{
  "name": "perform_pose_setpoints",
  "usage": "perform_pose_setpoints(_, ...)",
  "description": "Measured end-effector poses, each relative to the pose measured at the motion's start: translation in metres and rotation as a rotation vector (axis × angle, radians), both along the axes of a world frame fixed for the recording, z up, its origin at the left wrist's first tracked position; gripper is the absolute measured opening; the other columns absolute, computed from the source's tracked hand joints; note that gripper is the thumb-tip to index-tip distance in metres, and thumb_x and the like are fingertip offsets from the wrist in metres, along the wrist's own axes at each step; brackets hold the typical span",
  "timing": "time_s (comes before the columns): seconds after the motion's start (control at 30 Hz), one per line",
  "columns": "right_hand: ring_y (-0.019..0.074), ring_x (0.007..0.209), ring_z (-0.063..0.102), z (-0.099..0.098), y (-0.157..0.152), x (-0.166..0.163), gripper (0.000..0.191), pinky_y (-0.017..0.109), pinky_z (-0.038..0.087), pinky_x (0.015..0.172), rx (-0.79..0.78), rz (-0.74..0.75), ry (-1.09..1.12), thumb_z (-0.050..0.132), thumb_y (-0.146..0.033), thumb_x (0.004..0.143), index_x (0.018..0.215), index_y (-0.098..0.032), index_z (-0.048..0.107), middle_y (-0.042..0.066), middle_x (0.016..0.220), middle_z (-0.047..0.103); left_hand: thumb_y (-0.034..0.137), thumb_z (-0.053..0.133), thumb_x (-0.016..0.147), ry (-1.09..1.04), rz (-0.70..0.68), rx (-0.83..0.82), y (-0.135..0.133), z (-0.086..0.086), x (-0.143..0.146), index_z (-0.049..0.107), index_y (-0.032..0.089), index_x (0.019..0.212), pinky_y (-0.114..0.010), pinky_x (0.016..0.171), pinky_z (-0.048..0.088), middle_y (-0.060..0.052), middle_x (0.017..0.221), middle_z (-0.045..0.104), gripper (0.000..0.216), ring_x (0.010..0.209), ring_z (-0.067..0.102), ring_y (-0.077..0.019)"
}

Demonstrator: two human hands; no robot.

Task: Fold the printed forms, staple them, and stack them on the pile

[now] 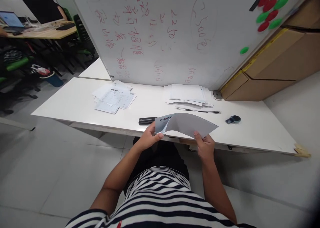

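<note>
A grey folded paper sheet point(186, 124), bent over like a folder with red lettering on its left part, is held over the near edge of the white table point(75, 101). My left hand point(149, 138) grips its left edge with closed fingers. My right hand point(205, 145) pinches its lower right edge. A black stapler point(146, 121) lies on the table just left of the sheet.
A loose pile of printed forms point(113, 96) lies at the left of the table, a stack of white papers point(187, 95) at the back, with a black pen point(200, 111) in front and a dark clip point(233, 119) to the right. A whiteboard point(162, 31) stands behind; cardboard boxes point(275, 64) sit right.
</note>
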State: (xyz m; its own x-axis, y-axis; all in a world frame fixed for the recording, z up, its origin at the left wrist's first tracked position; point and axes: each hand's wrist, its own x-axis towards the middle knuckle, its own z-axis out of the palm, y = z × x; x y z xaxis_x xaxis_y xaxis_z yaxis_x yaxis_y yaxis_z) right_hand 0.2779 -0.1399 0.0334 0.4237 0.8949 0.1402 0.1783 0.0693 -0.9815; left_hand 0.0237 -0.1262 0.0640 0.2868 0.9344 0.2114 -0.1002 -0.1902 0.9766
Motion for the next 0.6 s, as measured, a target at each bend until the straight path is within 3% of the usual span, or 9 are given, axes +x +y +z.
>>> perform_pose_setpoints(0.17,0.0254,0.096,0.065,-0.013,0.001,-0.021,0.037,0.040,0.048,0.090,-0.049,-0.058,0.047,0.067,-0.046,0.077,0.098,-0.016,0.070,0.009,0.100,0.073,0.062,0.068,0.070,-0.035,0.050,0.001,0.009,-0.018,0.005,0.052,0.018,0.132,-0.040,0.100,0.043,-0.015,0.132,0.055,0.078,0.121,0.052,-0.0307)
perform_pose_setpoints(0.27,0.0247,0.097,0.065,-0.021,-0.002,-0.033,0.040,0.040,0.047,0.090,-0.084,-0.025,0.109,0.064,-0.047,0.078,0.102,-0.015,0.069,0.009,0.104,0.072,0.054,0.068,0.075,0.027,0.130,-0.090,0.010,-0.028,0.008,0.056,0.018,0.128,-0.038,0.095,0.046,-0.012,0.123,0.062,0.065,0.113,0.058,-0.0272)
perform_pose_setpoints(0.47,0.0256,0.087,0.066,-0.020,-0.005,-0.033,0.035,0.037,0.050,0.080,-0.067,0.000,0.047,0.070,-0.046,0.073,0.089,-0.014,0.072,0.008,0.089,0.074,0.045,0.068,0.078,0.049,0.497,-0.112,0.010,-0.036,0.014,0.070,0.018,0.097,-0.034,0.085,0.049,-0.005,0.094,0.071,0.033,0.091,0.064,-0.0214)
perform_pose_setpoints(0.6,0.0289,0.084,0.067,-0.026,0.001,-0.033,0.039,0.038,0.051,0.076,-0.147,0.033,-0.095,0.068,-0.050,0.072,0.085,-0.013,0.073,0.011,0.085,0.074,0.044,0.070,0.074,0.057,0.504,-0.149,0.018,-0.043,0.022,0.069,0.017,0.094,-0.034,0.080,0.049,-0.006,0.091,0.070,0.033,0.087,0.064,-0.0209)
